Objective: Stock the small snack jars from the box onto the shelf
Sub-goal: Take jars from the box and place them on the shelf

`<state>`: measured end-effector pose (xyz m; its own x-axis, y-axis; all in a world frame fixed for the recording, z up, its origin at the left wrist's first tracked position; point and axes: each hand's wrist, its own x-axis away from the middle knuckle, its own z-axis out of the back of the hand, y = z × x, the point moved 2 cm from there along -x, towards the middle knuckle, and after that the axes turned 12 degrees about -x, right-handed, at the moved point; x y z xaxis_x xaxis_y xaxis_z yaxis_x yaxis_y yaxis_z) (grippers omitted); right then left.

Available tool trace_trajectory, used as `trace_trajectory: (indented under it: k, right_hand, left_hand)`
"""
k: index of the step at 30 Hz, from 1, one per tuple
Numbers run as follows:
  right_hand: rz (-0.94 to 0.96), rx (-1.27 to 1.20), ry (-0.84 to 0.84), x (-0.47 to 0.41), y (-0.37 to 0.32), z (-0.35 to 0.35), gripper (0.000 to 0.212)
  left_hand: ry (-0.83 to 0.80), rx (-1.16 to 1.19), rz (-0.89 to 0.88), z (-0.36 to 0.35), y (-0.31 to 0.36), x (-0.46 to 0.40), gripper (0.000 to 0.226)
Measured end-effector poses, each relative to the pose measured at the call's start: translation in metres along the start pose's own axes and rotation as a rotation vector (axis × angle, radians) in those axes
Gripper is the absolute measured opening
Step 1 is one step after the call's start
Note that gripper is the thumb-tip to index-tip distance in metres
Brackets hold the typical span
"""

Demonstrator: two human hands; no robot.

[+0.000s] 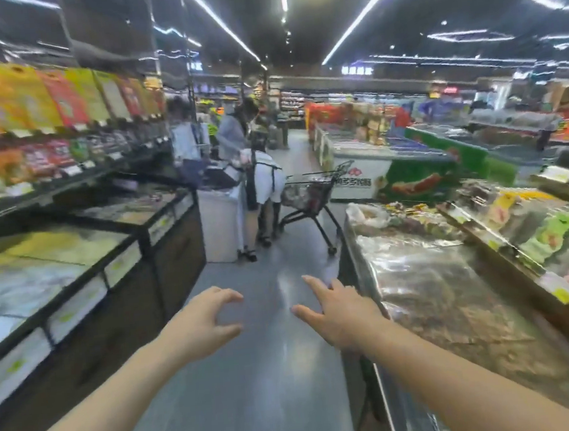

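My left hand and my right hand are stretched out in front of me over the grey aisle floor. Both are empty, with fingers spread and curled, palms facing each other. No box and no snack jars show in this blurred view. Shelves of packaged snacks run along the left side.
Glass-topped bins line the left below the shelves. A chest freezer flanks the right. Ahead, people stand at a white counter, with a shopping cart beside them. More freezers stand beyond.
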<state>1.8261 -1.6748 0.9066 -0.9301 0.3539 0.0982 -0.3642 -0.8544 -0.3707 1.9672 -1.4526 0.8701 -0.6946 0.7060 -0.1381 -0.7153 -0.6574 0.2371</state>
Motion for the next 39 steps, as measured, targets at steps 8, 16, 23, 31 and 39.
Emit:
trace_trajectory:
  k: [8, 16, 23, 31, 39]
  right_hand:
    - [0.284, 0.037, -0.156, -0.071, -0.197, -0.121, 0.074]
    - [0.533, 0.126, -0.357, -0.096, -0.335, -0.26, 0.074]
    - [0.759, 0.264, -0.55, -0.112, -0.414, -0.38, 0.073]
    - [0.938, 0.319, -0.718, -0.156, -0.454, -0.515, 0.069]
    - [1.038, 0.469, -0.893, -0.185, -0.437, -0.71, 0.067]
  left_hand:
    - [-0.013, -0.025, 0.335, 0.027, -0.193, 0.121, 0.05]
    - [0.002, 0.033, 0.679, 0.01, -0.32, 0.262, 0.049]
    - [-0.058, 0.149, 1.006, -0.045, -0.374, 0.344, 0.051]
    - [-0.083, 0.251, 1.274, -0.136, -0.425, 0.366, 0.047]
    - [-0.109, 0.361, 1.516, -0.305, -0.489, 0.397, 0.038]
